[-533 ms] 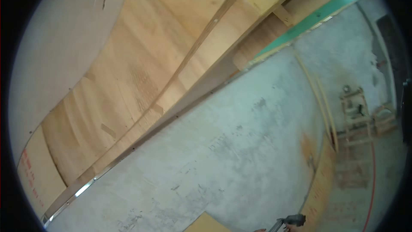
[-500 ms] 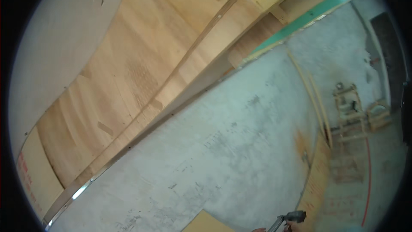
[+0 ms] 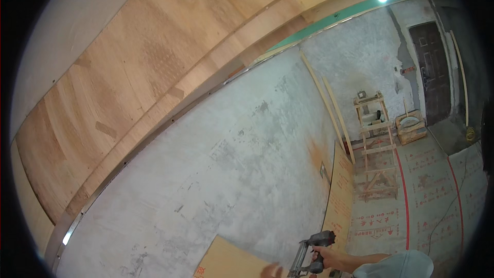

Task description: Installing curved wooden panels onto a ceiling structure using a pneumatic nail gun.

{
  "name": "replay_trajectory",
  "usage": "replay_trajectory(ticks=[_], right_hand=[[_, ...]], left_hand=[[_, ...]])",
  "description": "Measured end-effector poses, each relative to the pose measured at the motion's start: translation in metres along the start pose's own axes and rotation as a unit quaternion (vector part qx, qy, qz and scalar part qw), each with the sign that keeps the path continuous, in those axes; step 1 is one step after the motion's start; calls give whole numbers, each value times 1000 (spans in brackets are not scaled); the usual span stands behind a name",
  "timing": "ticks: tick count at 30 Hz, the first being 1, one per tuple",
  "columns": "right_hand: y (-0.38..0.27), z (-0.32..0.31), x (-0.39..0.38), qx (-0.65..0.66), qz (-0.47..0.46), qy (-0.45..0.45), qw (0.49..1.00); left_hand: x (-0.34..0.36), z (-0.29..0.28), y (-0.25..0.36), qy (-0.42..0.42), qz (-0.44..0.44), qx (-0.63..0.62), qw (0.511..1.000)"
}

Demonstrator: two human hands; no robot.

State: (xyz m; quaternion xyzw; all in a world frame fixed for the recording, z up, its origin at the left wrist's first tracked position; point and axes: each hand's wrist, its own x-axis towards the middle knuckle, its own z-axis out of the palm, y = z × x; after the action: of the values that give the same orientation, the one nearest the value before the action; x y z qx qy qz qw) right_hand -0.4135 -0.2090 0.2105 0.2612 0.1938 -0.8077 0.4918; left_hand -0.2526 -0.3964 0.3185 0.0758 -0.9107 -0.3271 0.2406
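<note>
At the lower edge, my right hand (image 3: 327, 256) is wrapped around the handle of a dark grey nail gun (image 3: 321, 239). Its long magazine slants down beside the hand, and a pale sleeve (image 3: 401, 266) covers the forearm. My left hand (image 3: 274, 271) is just left of the tool, smeared by motion and cut off by the picture's edge, so its fingers do not show clearly. Nearest to it is a tan board (image 3: 231, 258) standing against the grey plastered wall (image 3: 206, 195).
Overhead runs a plywood ceiling box (image 3: 139, 72) with a raised edge. A wooden trestle ladder (image 3: 378, 149) stands at the far right, near a wooden crate (image 3: 410, 126) and a dark door (image 3: 431, 67). Two wood strips (image 3: 329, 105) lean in the corner. Printed sheeting (image 3: 381, 221) covers the floor.
The view has swung right and down, and is sharper. More of the nail gun, my right hand and its sleeve now shows. The tool appears further left and higher in the picture.
</note>
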Motion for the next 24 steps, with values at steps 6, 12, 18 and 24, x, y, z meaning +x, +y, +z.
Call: replay_trajectory(ticks=[6, 12, 18, 24], right_hand=[[-32, 21, 21, -126, 2, 17, 992], [-59, 12, -1, -206, -85, 57, 973], [-27, -26, -53, -157, -129, 113, 973], [49, -93, -103, 1, -186, 141, 972]], left_hand=[[54, -97, 35, 223, 73, 61, 970], [28, -133, 21, 215, 58, 99, 970], [37, -166, 32, 198, 167, 106, 960], [73, -171, 101, 114, 362, 69, 923]])
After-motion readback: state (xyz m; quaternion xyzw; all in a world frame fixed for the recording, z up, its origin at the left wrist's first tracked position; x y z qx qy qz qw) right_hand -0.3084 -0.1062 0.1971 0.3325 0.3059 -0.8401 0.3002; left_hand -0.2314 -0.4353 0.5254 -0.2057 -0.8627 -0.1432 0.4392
